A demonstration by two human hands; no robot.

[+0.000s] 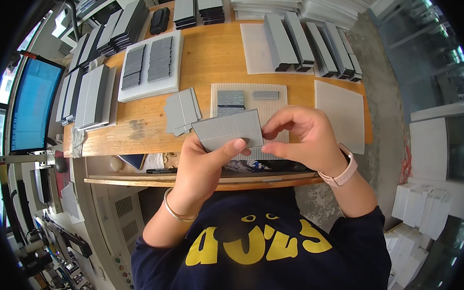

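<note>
Left hand [201, 165] pinching one flat grey rectangular piece [228, 128], right hand [305, 136] half-curled at its edge, empty, thumb and forefinger parted, one small grey bar [266, 95] beyond them

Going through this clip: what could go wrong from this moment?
The left hand grips the gray plate near the front edge of the table, while the right hand has its thumb and forefinger apart beside it; a slip might drop it into the open drawer below. The loosely fanned gray plates lie close to the left hand, so a nudge could scatter them.
</note>
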